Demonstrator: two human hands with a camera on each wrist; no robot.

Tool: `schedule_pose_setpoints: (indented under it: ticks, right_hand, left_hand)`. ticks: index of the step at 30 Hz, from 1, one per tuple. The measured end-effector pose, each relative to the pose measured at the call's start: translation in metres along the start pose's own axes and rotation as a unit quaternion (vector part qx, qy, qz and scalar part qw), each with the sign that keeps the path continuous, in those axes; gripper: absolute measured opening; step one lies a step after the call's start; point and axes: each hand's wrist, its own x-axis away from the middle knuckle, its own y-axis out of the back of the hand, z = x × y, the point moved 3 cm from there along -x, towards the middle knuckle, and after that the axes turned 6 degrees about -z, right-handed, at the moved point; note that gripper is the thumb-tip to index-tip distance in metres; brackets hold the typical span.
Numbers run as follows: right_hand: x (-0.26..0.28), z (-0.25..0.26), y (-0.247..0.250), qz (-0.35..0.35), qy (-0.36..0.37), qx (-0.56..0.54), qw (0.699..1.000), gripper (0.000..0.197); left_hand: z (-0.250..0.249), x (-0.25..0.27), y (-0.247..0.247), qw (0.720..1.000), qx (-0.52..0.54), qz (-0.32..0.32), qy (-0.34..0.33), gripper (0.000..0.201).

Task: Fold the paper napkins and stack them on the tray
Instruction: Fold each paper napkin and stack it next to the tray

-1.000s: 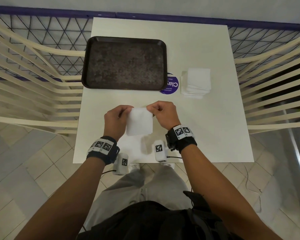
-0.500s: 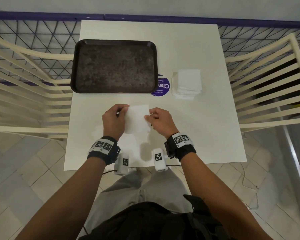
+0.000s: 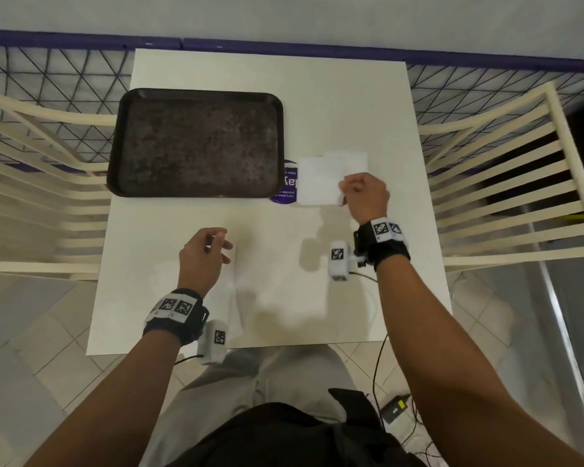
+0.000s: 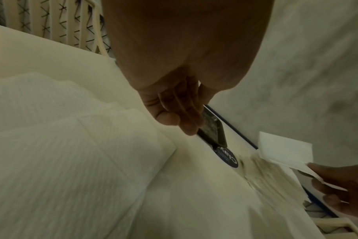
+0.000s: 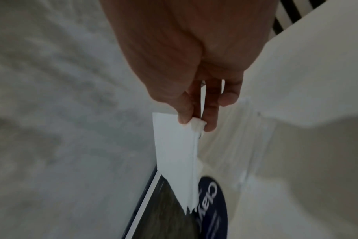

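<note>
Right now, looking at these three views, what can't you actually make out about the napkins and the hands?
- Napkin stack: the head view hides most of it behind the held napkin and right hand; no count possible.
- Left hand: head view is motion-blurred, so contact with the flat napkin is unclear.
- Sticker: lettering cut off by the held napkin in the right wrist view.
- Tray: mostly behind the fingers in the left wrist view.

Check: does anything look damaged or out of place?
The tray looks mottled and worn. The napkin pinched by the right hand has a jagged lower corner; torn or only fanned layers, I cannot tell.
</note>
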Motion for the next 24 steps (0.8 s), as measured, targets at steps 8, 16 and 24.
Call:
schedule_pose_setpoints:
  ticks: [8,16,24]
  right_hand:
    - [-0.069,-0.014,0.015,-0.05,-0.051,0.071,0.995,0.016]
    - [-0.059,-0.019,0.013,-0.096,-0.052,0.037,0.993,0.024]
    - [0.042,-0.001,-0.037,-0.049,0.049,-0.03,0.997,0.017]
  left_hand:
    - [0.013,0.002,-0.002,1.0,-0.015,-0.008,0.016,0.02]
    - [0.01,-0.002,0.0,1.0,-0.003,-0.013,0.023,0.02]
    - [0.016,0.001,0.007,1.0,-0.003,-0.01,0.027,0.02]
